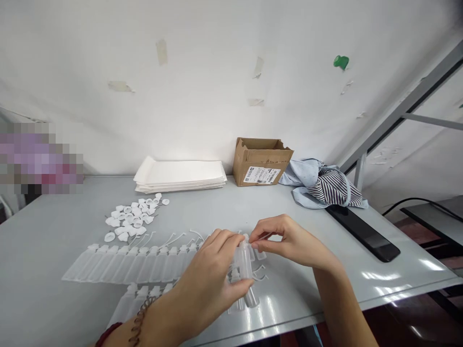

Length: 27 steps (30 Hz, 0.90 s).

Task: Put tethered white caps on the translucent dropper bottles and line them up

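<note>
My left hand (213,274) is closed around a clear plastic bottle (246,265), holding it tilted slightly, top away from me. At the bottle's neck, my right hand (289,241) pinches a thin white plastic piece (266,236); its end is partly hidden by the fingers. A row of translucent bottles (119,265) lies on the table, with a second row (125,303) nearer me, partly behind my left arm. Thin white bent strips (175,238) stick out beyond the row. Farther off on the left is a pile of small white caps (133,214).
Against the wall are a stack of white sheets (181,176) and an open cardboard box (262,164). Striped cloth (333,185) and a black phone (363,233) lie to the right. The grey table (289,315) ends close to my forearms. A metal frame (383,127) slants at right.
</note>
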{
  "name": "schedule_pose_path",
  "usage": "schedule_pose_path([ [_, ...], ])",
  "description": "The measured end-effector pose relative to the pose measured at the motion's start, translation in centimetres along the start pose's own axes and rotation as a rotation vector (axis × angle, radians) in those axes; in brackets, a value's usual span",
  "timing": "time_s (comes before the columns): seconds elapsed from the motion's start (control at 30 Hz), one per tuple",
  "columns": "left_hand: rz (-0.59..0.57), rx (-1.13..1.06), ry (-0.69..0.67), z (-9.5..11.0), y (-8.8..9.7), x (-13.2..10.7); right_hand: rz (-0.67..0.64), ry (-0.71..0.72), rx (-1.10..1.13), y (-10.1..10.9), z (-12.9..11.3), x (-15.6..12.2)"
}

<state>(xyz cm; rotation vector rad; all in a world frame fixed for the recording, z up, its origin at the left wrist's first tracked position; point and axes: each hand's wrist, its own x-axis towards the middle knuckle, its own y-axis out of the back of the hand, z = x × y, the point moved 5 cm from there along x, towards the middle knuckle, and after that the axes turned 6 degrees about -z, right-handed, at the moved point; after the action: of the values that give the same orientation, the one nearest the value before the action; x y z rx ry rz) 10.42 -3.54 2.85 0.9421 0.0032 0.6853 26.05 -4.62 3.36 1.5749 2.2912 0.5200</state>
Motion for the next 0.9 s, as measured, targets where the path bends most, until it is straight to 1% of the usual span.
schedule_pose_path([
  [0.13, 0.034, 0.007, 0.030, -0.6, -0.5, 0.0, 0.021, 0.070, -0.153, -0.2, -0.6, -0.2],
  [0.23, 0.053, 0.019, 0.099, -0.9, -1.0, 0.0, 0.014, 0.090, -0.221, -0.3, -0.8, -0.3],
  [0.3, 0.022, 0.028, 0.162, -0.9, -1.5, 0.1, -0.010, 0.088, -0.256, -0.3, -0.7, -0.4],
  [0.4, -0.065, 0.057, 0.223, -0.5, -2.1, 0.4, -0.065, 0.058, -0.283, -0.4, -0.3, -0.6],
  [0.47, -0.122, 0.101, 0.222, 0.0, -2.6, 0.6, -0.093, 0.031, -0.307, -0.3, 0.0, -0.7],
  [0.53, -0.163, 0.153, 0.190, 0.5, -3.0, 0.8, -0.110, 0.020, -0.342, -0.2, 0.1, -0.9],
  [0.7, -0.227, 0.277, 0.100, 1.4, -4.2, 0.8, -0.170, 0.004, -0.401, -0.2, 0.2, -1.2],
  [0.8, -0.252, 0.330, 0.091, 1.5, -4.8, 0.8, -0.190, -0.018, -0.424, -0.4, 0.4, -1.1],
  [0.9, -0.302, 0.358, 0.113, 1.4, -5.3, 0.8, -0.206, -0.038, -0.427, -0.8, 0.5, -1.0],
])
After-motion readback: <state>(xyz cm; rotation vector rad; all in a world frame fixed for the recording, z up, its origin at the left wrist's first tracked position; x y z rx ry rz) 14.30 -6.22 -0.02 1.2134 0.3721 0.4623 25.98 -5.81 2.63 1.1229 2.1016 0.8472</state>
